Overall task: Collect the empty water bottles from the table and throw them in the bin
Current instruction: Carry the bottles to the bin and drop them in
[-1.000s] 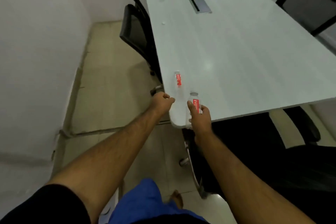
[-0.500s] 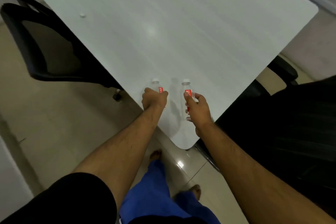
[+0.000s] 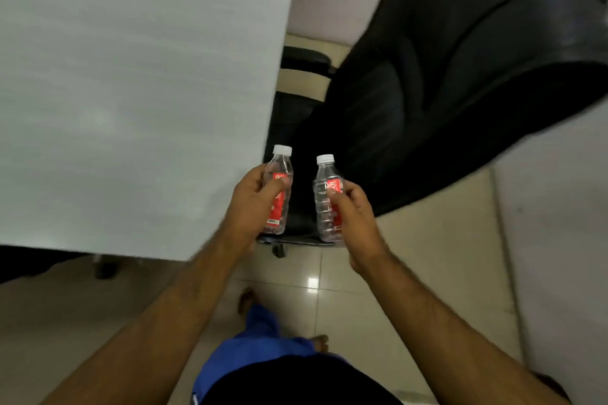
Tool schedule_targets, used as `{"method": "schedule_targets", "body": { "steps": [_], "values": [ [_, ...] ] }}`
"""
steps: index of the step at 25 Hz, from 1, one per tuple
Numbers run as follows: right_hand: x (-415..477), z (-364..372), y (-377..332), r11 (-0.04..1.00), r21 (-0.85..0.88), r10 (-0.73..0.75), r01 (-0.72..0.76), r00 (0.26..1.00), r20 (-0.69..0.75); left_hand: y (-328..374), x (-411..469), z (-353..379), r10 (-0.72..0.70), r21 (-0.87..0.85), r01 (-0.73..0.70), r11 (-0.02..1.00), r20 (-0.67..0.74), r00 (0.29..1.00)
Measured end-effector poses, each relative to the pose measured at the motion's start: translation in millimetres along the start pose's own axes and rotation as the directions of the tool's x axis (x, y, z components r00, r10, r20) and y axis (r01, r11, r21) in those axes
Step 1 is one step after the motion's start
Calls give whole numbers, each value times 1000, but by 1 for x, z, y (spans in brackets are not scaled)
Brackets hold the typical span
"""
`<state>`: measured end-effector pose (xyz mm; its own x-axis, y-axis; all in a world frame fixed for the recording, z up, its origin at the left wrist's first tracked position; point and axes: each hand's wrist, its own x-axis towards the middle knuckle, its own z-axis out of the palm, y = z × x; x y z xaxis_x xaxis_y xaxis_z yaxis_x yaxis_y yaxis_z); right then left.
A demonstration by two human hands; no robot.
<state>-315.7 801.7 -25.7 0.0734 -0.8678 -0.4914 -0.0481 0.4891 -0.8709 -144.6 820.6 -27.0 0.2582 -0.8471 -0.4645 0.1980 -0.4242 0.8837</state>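
Both hands, left hand (image 3: pixel 251 204) and right hand (image 3: pixel 353 217), each gripped one upright clear plastic red-labelled bottle, left bottle (image 3: pixel 279 189) and right bottle (image 3: pixel 327 200), mid-frame beside the grey table (image 3: pixel 131 92).

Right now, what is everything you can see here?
water bottles: two, clear with white caps and red labels, one in each hand, left bottle, right bottle, both upright, off the table
table: one, pale grey, upper left
office chair: one, black, upper right, beside the table edge
floor: cream tiles, glossy, below the hands
bin: none in view
trousers: blue, bottom centre
foot: bare, on the tiles
left hand: grip closed on left bottle
right hand: grip closed on right bottle
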Motion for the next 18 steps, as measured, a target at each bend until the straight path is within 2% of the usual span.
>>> {"method": "schedule_targets", "body": {
  "steps": [3, 6, 8, 13, 16, 18],
  "values": [
    [-27, -72, 21, 998, 42, -47, 52, 994, -96, -16, -32, 69, -40, 115, 16, 993, 211, 977],
    [-59, -154, 51, 979, 181, -43, 90, 967, -250, -36, -69, 151, -71, 249, -26, 968, 372, 926],
    [-76, -201, 68, 956, 268, -13, 119, 930, -366, -52, -82, 201, -118, 271, -14, 962, 461, 880],
    [-98, -323, 91, 872, 437, 127, 220, 760, -638, -77, -97, 355, -219, 378, -43, 925, 620, 753],
    [-91, -404, 95, 861, 432, 191, 268, 617, -764, -82, -89, 463, -278, 434, -79, 898, 697, 661],
    [-89, -455, 95, 860, 402, 186, 314, 540, -821, -84, -81, 528, -306, 456, -144, 878, 769, 562]
  ]
}}
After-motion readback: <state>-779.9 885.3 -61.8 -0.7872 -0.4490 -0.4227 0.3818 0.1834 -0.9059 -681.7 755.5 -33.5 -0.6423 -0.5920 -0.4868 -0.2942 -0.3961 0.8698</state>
